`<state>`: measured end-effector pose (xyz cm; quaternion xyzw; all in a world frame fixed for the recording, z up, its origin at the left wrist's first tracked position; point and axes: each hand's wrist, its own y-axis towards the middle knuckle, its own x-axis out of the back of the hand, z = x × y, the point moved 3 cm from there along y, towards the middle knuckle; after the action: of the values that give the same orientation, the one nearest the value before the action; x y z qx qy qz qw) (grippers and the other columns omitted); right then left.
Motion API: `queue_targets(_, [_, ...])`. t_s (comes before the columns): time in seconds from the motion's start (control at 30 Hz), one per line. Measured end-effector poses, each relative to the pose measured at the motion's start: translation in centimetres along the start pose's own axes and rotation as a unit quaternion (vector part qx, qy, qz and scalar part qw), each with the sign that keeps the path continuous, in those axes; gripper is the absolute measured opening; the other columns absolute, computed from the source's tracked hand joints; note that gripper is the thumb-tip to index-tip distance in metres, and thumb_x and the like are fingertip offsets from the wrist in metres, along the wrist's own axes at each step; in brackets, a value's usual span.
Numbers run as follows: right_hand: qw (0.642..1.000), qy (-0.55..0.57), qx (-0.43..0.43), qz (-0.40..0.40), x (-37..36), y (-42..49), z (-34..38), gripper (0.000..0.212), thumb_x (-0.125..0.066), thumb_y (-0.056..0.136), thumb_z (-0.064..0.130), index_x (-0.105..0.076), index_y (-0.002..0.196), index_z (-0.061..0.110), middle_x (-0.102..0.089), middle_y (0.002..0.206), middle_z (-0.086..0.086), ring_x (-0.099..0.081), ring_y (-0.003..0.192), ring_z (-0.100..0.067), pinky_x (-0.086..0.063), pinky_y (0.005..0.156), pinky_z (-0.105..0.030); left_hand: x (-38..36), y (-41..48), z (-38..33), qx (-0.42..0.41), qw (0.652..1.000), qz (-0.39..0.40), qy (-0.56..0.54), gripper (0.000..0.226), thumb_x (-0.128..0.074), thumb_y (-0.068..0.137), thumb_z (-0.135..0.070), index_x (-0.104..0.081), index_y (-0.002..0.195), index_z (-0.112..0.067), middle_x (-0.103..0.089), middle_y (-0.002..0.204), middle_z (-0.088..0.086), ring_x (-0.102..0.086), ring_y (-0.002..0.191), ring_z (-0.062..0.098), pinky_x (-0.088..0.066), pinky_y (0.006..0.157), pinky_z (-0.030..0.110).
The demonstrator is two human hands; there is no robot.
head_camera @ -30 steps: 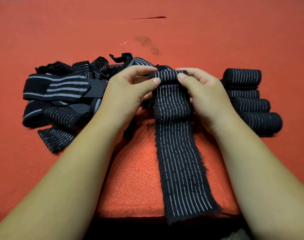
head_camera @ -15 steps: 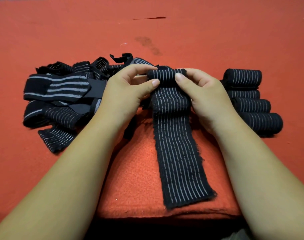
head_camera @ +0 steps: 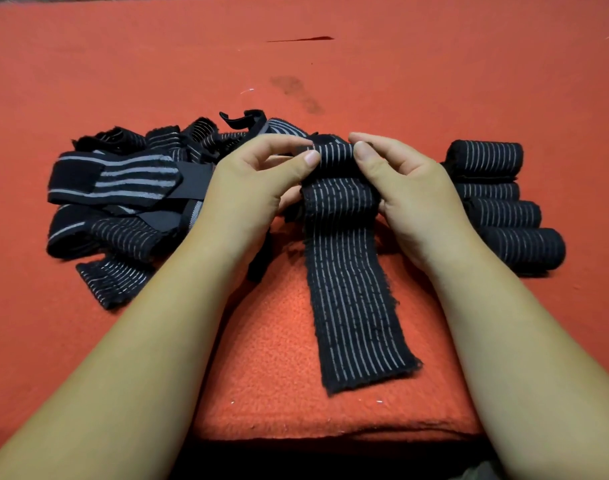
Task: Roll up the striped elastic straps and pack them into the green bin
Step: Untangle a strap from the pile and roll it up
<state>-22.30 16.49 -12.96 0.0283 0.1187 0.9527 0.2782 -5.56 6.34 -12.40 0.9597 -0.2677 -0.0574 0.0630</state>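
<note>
A black strap with thin white stripes (head_camera: 355, 306) lies lengthwise on the red cloth, its far end wound into a small roll. My left hand (head_camera: 247, 188) pinches the roll's left side, thumb on top. My right hand (head_camera: 410, 192) grips its right side. The strap's loose tail reaches toward me and ends short of the table's front edge. Several finished rolls (head_camera: 503, 216) lie side by side just right of my right hand. A pile of unrolled straps (head_camera: 123, 202) sits to the left. No green bin is in view.
The red felt-covered table (head_camera: 434, 81) stretches far back, with a dark stain (head_camera: 296, 91) and a slit (head_camera: 303, 39) beyond the straps. Its front edge (head_camera: 330, 438) runs close under my forearms.
The roll has grown as both hands turned it. The strap's loose tail has been drawn away from the table's front edge and is shorter.
</note>
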Motion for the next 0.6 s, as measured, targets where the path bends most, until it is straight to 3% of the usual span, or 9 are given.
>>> queue_targets(0.07, [1.000, 0.000, -0.003, 0.004, 0.09, -0.06, 0.08, 0.021, -0.070, 0.105, 0.027, -0.078, 0.123, 0.026, -0.079, 0.109, 0.009, -0.074, 0.094, -0.011, -0.062, 0.080, -0.034, -0.17, -0.04, 0.05, 0.003, 1.000, 0.004, -0.008, 0.021, -0.081, 0.097, -0.025, -0.081, 0.115, -0.013, -0.080, 0.116, 0.012, -0.079, 0.110, 0.031, -0.061, 0.100, 0.051])
queue_targets(0.13, [1.000, -0.008, -0.004, 0.009, 0.17, -0.08, 0.12, 0.021, -0.069, 0.105, 0.025, -0.078, 0.123, 0.030, -0.076, 0.105, 0.010, -0.072, 0.089, -0.008, -0.059, 0.072, -0.029, -0.36, -0.23, 0.11, 0.022, 1.000, 0.006, -0.014, 0.029, -0.077, 0.100, -0.031, -0.080, 0.116, -0.007, -0.082, 0.112, 0.014, -0.079, 0.108, 0.031, -0.060, 0.105, 0.054])
queue_targets(0.23, [1.000, -0.013, -0.001, 0.008, 0.20, 0.19, -0.15, 0.024, -0.071, 0.102, 0.026, -0.079, 0.123, 0.036, -0.078, 0.113, 0.008, -0.076, 0.108, -0.017, -0.063, 0.095, -0.043, -0.18, -0.15, 0.40, 0.033, 0.999, 0.005, -0.008, 0.028, -0.080, 0.098, -0.035, -0.082, 0.112, -0.010, -0.082, 0.108, 0.016, -0.079, 0.105, 0.038, -0.056, 0.106, 0.062])
queue_targets(0.3, [1.000, -0.004, -0.007, 0.003, 0.11, 0.28, -0.26, 0.025, -0.072, 0.100, 0.028, -0.079, 0.124, 0.033, -0.080, 0.118, 0.006, -0.075, 0.116, -0.019, -0.057, 0.108, -0.051, 0.02, 0.00, 0.52, 0.028, 1.000, 0.001, 0.001, 0.025, -0.082, 0.096, -0.034, -0.083, 0.111, -0.015, -0.082, 0.105, 0.014, -0.079, 0.099, 0.037, -0.055, 0.091, 0.056])
queue_targets(0.37, [1.000, -0.004, -0.015, 0.002, 0.05, 0.22, -0.21, 0.023, -0.071, 0.102, 0.028, -0.079, 0.123, 0.028, -0.081, 0.117, 0.005, -0.076, 0.115, -0.020, -0.057, 0.107, -0.054, 0.07, 0.10, 0.45, 0.018, 1.000, 0.000, 0.002, 0.022, -0.082, 0.096, -0.029, -0.082, 0.114, -0.017, -0.083, 0.107, 0.011, -0.079, 0.097, 0.028, -0.051, 0.086, 0.047])
queue_targets(0.47, [0.999, -0.030, -0.009, 0.009, 0.14, 0.17, -0.31, 0.021, -0.068, 0.105, 0.025, -0.078, 0.123, 0.030, -0.081, 0.113, 0.002, -0.077, 0.109, -0.022, -0.061, 0.100, -0.053, 0.11, 0.22, 0.40, -0.005, 1.000, 0.003, -0.015, 0.029, -0.082, 0.096, -0.019, -0.078, 0.123, -0.011, -0.080, 0.120, 0.011, -0.079, 0.110, 0.030, -0.059, 0.100, 0.048])
queue_targets(0.6, [0.999, -0.038, 0.022, 0.012, 0.30, 0.43, -0.45, 0.029, -0.068, 0.103, 0.013, -0.074, 0.126, 0.030, -0.075, 0.106, -0.013, -0.070, 0.094, -0.021, -0.059, 0.088, -0.043, 0.07, 0.11, 0.43, 0.003, 1.000, -0.004, 0.013, 0.028, -0.081, 0.097, -0.021, -0.078, 0.124, -0.012, -0.082, 0.113, 0.009, -0.081, 0.094, 0.024, -0.061, 0.081, 0.038])
